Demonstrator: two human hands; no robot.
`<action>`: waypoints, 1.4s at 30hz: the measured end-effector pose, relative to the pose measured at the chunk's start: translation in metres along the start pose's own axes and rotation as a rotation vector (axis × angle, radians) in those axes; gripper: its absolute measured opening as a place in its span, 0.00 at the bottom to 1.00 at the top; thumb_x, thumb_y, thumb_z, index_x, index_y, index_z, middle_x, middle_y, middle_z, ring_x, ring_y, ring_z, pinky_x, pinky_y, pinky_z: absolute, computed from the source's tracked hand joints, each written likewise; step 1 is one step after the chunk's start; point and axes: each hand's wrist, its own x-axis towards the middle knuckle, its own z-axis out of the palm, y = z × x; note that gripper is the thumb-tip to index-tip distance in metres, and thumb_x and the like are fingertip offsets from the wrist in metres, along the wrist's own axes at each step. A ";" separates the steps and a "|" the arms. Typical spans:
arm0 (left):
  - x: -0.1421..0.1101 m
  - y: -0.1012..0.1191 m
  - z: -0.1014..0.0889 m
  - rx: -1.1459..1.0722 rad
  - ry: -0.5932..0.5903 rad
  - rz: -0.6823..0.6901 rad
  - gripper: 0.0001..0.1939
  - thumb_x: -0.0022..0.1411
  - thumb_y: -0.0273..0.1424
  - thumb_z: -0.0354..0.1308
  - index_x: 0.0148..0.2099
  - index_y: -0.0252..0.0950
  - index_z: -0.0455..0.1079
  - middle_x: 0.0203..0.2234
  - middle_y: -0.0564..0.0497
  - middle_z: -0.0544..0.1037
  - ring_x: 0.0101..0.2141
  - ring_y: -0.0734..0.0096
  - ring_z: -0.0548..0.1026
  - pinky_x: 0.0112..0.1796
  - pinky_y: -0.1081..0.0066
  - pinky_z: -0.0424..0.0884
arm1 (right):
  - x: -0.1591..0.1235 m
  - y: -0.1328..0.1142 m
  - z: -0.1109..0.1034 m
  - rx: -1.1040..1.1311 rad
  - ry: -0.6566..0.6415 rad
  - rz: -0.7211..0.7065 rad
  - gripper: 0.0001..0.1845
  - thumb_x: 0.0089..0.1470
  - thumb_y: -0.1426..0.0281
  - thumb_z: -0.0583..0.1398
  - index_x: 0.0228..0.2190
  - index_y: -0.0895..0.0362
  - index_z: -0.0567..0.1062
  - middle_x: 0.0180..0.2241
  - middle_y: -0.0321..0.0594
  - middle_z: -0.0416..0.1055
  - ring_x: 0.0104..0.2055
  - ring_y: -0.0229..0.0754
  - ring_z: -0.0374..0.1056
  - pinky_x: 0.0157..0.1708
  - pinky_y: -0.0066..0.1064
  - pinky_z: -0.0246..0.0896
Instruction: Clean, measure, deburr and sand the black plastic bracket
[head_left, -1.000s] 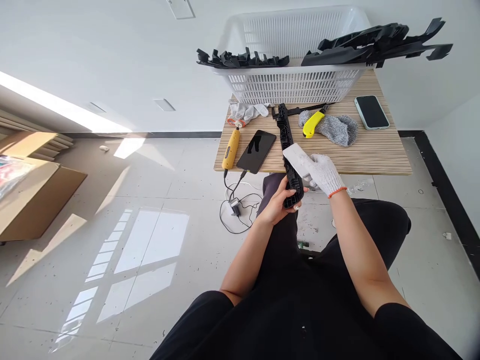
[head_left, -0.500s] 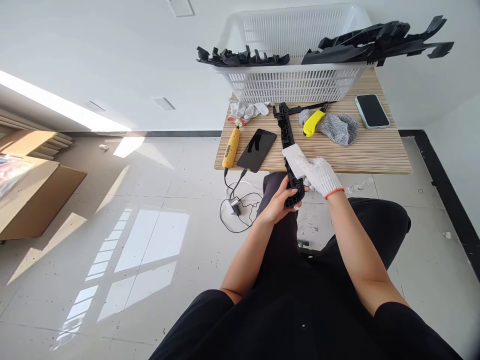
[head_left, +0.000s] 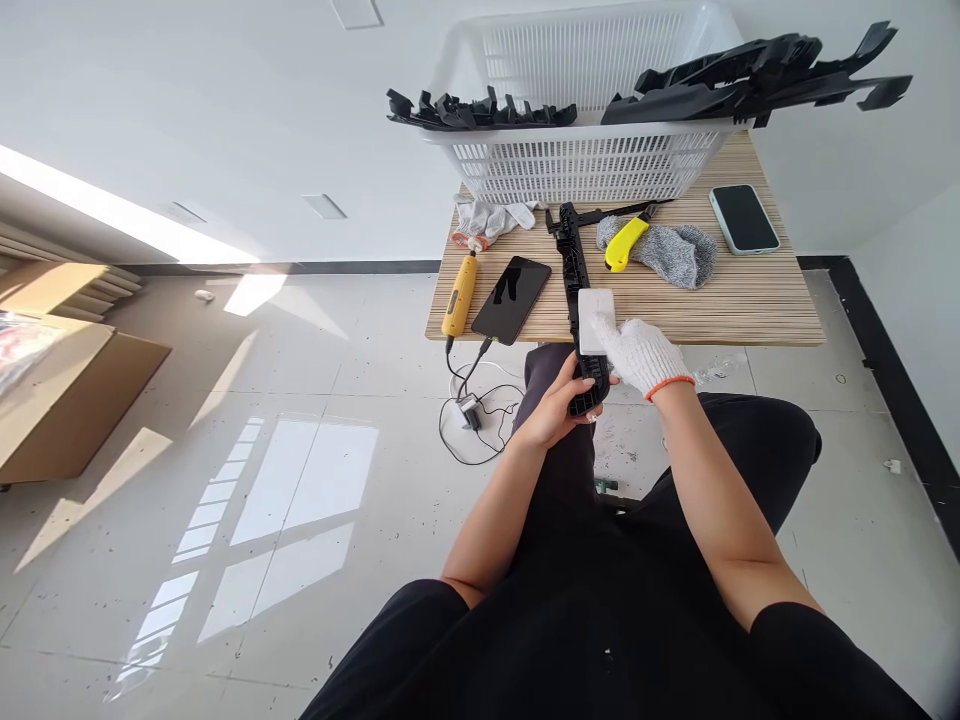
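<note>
My bare left hand [head_left: 555,408] is closed around the near end of a long black plastic trim part [head_left: 574,265]. The part's far end rests on the wooden table, and its near end sticks out past the front edge over my lap. On my right hand [head_left: 643,358] is a white knit glove with an orange cuff. Its fingers grip a white rectangular block [head_left: 592,304], which looks like a sponge and lies over the right side of the black part. My right fingertips are partly hidden behind the block.
On the table [head_left: 750,320] lie a yellow cutter [head_left: 626,245], a grey cloth [head_left: 679,258], a dark tablet-like device [head_left: 512,300], a yellow corded tool [head_left: 459,297], a glove [head_left: 491,217] and a phone [head_left: 745,219]. Behind stands a white basket [head_left: 577,170] with black parts [head_left: 750,85]. Cables [head_left: 480,425] trail on the floor.
The white block has turned from a slant to nearly upright and shifted slightly right on the black part, with my right hand moving along. My left hand keeps its hold.
</note>
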 end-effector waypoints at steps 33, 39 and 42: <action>0.000 0.001 0.003 -0.032 0.048 0.008 0.26 0.64 0.37 0.62 0.63 0.41 0.66 0.49 0.43 0.82 0.19 0.83 0.65 0.23 0.73 0.56 | 0.007 0.011 0.004 0.506 -0.138 0.040 0.35 0.55 0.37 0.61 0.18 0.53 0.63 0.12 0.35 0.58 0.13 0.33 0.51 0.13 0.29 0.46; 0.002 0.000 0.004 -0.043 0.052 0.017 0.25 0.64 0.37 0.62 0.62 0.41 0.67 0.48 0.45 0.82 0.19 0.84 0.64 0.23 0.73 0.57 | 0.010 0.013 0.007 0.483 -0.088 0.019 0.34 0.55 0.37 0.61 0.18 0.53 0.64 0.13 0.37 0.62 0.13 0.34 0.54 0.13 0.29 0.47; 0.003 0.001 0.004 -0.054 0.029 0.031 0.21 0.65 0.36 0.62 0.59 0.40 0.68 0.47 0.46 0.81 0.18 0.86 0.62 0.23 0.74 0.57 | 0.016 0.010 0.012 0.499 -0.016 0.025 0.34 0.55 0.37 0.60 0.19 0.53 0.65 0.13 0.37 0.61 0.13 0.35 0.56 0.14 0.30 0.48</action>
